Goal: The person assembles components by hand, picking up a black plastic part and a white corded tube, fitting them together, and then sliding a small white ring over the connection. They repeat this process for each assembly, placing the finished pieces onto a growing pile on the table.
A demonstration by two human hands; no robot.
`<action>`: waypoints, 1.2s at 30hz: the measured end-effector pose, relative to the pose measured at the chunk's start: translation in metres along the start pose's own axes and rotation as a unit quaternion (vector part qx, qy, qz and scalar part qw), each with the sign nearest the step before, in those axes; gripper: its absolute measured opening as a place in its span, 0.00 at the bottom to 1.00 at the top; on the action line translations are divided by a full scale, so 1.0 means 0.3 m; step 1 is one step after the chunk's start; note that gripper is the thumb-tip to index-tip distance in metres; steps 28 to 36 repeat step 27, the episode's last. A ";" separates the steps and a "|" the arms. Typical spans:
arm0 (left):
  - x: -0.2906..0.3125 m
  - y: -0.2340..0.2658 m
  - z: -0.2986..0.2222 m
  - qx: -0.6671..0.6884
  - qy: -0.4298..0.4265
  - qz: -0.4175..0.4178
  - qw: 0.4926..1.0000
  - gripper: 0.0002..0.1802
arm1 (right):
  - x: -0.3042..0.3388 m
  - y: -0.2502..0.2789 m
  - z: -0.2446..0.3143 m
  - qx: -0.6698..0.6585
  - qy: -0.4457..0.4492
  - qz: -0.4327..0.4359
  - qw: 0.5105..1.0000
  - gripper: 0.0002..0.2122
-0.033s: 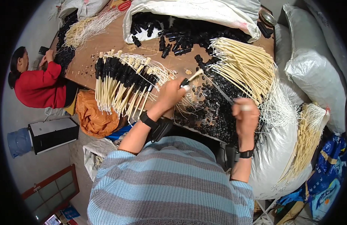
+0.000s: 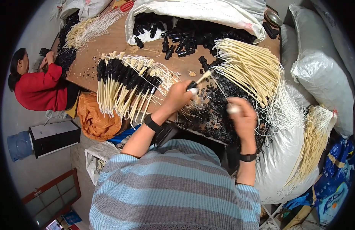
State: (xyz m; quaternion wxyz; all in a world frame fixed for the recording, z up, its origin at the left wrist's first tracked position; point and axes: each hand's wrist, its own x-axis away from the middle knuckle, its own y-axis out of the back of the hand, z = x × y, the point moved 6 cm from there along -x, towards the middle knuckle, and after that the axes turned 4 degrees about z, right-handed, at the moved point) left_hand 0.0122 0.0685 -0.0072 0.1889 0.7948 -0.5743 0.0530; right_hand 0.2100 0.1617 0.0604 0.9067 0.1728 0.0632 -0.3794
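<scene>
My left hand (image 2: 177, 96) is closed round a black plastic fitting (image 2: 191, 86), with a cream tube (image 2: 203, 77) sticking out toward the upper right. A thin pale cord (image 2: 219, 87) runs from the tube's end down to my right hand (image 2: 242, 119), whose fingers are pinched on it and slightly blurred. Below both hands lies a heap of small black and clear plastic pieces (image 2: 219, 119). To the left, a row of black fittings with cream tubes and white cords (image 2: 127, 80) rests on the table (image 2: 83, 65). A large bundle of cream tubes (image 2: 248, 65) lies at right.
An open white sack (image 2: 200, 9) spills black fittings at the table's far side. Full white sacks (image 2: 315, 57) stand on the right, near another tube bundle (image 2: 312, 149). An orange bag (image 2: 97, 117) sits left of the table. A person in red (image 2: 39, 88) is at the far left.
My right hand has moved up and left, closer to my left hand. My left hand has shifted slightly right with the fitting and tube.
</scene>
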 end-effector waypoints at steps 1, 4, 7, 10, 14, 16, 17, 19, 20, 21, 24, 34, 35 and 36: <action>0.008 -0.035 -0.023 0.121 -0.006 0.023 0.992 0.07 | 0.000 -0.063 0.002 0.125 -0.102 0.090 0.983 0.11; 0.013 -0.100 -0.073 0.174 0.000 0.073 0.982 0.11 | 0.017 -0.172 -0.009 0.332 0.028 0.113 0.936 0.12; -0.001 -0.062 -0.060 0.043 -0.062 0.021 0.997 0.14 | 0.021 -0.155 -0.021 0.193 -0.036 0.060 0.979 0.11; 0.002 -0.056 -0.075 -0.084 -0.098 0.010 0.992 0.16 | 0.018 -0.143 -0.028 0.234 0.012 0.048 0.971 0.08; 0.012 -0.064 -0.093 -0.279 -0.206 -0.010 0.938 0.18 | 0.014 -0.122 -0.025 0.246 -0.033 0.038 0.968 0.06; 0.008 -0.060 -0.079 -0.280 -0.178 0.023 0.943 0.19 | 0.005 -0.104 -0.018 0.258 -0.019 0.002 0.966 0.06; 0.005 -0.065 -0.072 -0.280 -0.152 0.057 0.946 0.20 | 0.005 -0.103 -0.020 0.265 -0.003 -0.011 0.964 0.06; 0.011 -0.070 -0.089 -0.284 -0.146 0.063 0.946 0.20 | 0.000 -0.102 -0.019 0.267 -0.007 -0.005 0.964 0.06; 0.013 -0.074 -0.092 -0.288 -0.140 0.068 0.945 0.20 | -0.003 -0.104 -0.019 0.271 -0.011 0.001 0.963 0.06; 0.011 -0.080 -0.083 -0.288 -0.139 0.068 0.945 0.20 | -0.002 -0.107 -0.024 0.270 -0.011 0.002 0.963 0.06; 0.023 -0.093 -0.099 -0.261 -0.231 0.034 0.937 0.18 | 0.008 -0.121 -0.037 0.261 -0.006 0.011 0.965 0.05; 0.025 -0.112 -0.098 -0.276 -0.234 0.069 0.930 0.20 | 0.011 -0.134 -0.041 0.243 -0.005 0.029 0.970 0.05; 0.025 -0.112 -0.098 -0.276 -0.234 0.069 0.930 0.20 | 0.011 -0.134 -0.041 0.243 -0.005 0.029 0.970 0.05; 0.025 -0.112 -0.098 -0.276 -0.234 0.069 0.930 0.20 | 0.011 -0.134 -0.041 0.243 -0.005 0.029 0.970 0.05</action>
